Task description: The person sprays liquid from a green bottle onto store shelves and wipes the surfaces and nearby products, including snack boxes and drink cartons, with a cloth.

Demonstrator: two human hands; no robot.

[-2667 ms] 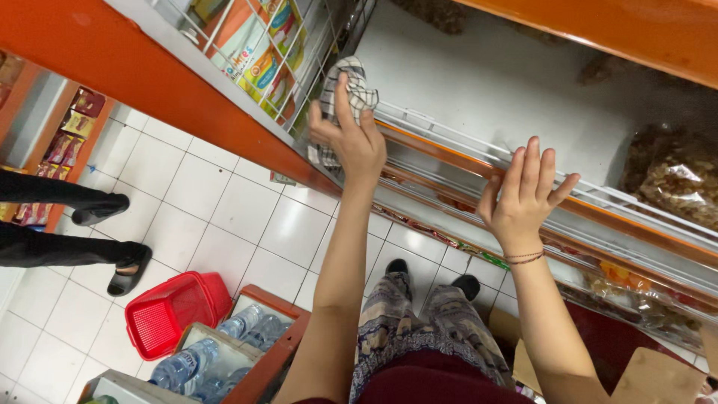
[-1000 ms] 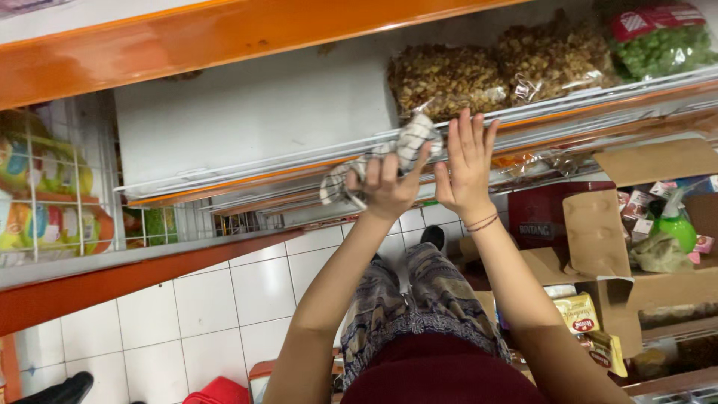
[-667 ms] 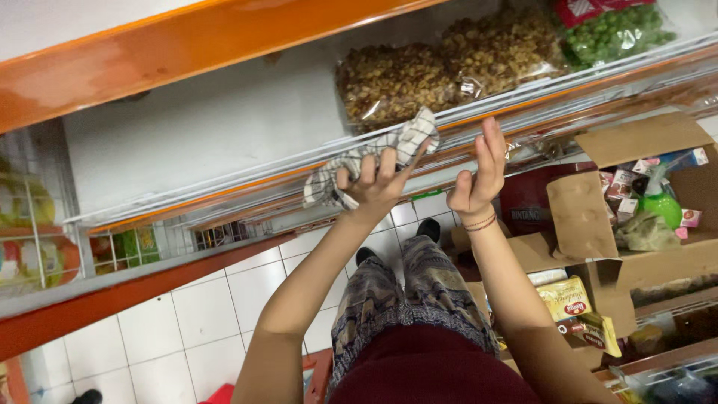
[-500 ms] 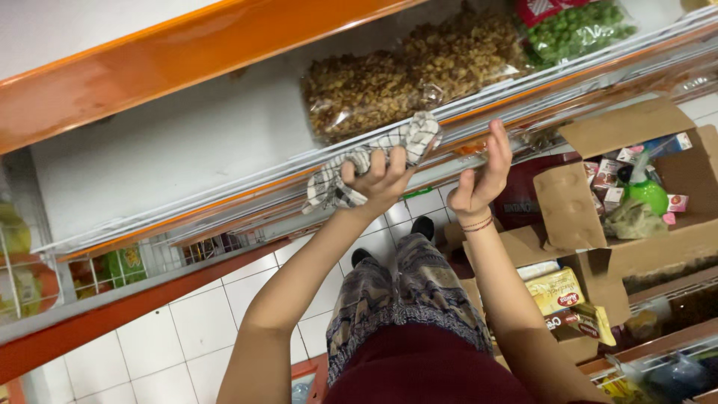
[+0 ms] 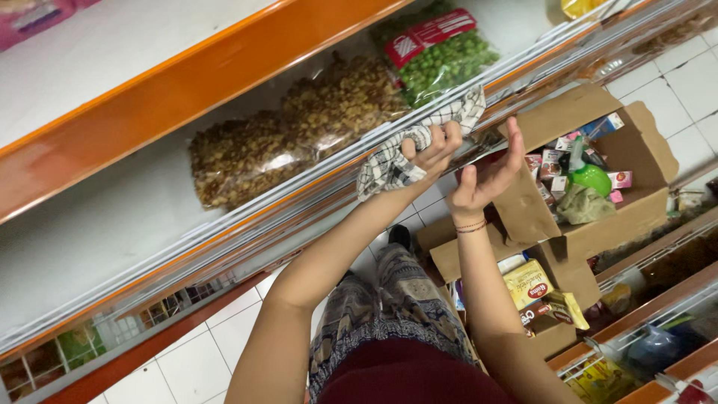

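My left hand (image 5: 431, 148) grips a checked black-and-white cloth (image 5: 389, 164) and presses it against the front rail of a white shelf (image 5: 247, 217) with orange trim. My right hand (image 5: 490, 176) is just beside it, palm up and fingers apart, holding nothing; a thin bracelet circles its wrist. On the shelf behind the cloth lie clear bags of brown snack mix (image 5: 292, 127) and a bag of green peas (image 5: 445, 60) with a red label.
An open cardboard box (image 5: 598, 202) of small packets and a green bottle stands on the floor to the right. Yellow and brown packets (image 5: 527, 288) lie below it. Lower shelves with goods (image 5: 658, 344) sit at the bottom right. White floor tiles (image 5: 202, 366) show under me.
My left hand has slid the cloth rightward along the shelf rail, past the snack bags toward the green peas. My right hand has come off the rail and turned palm up.
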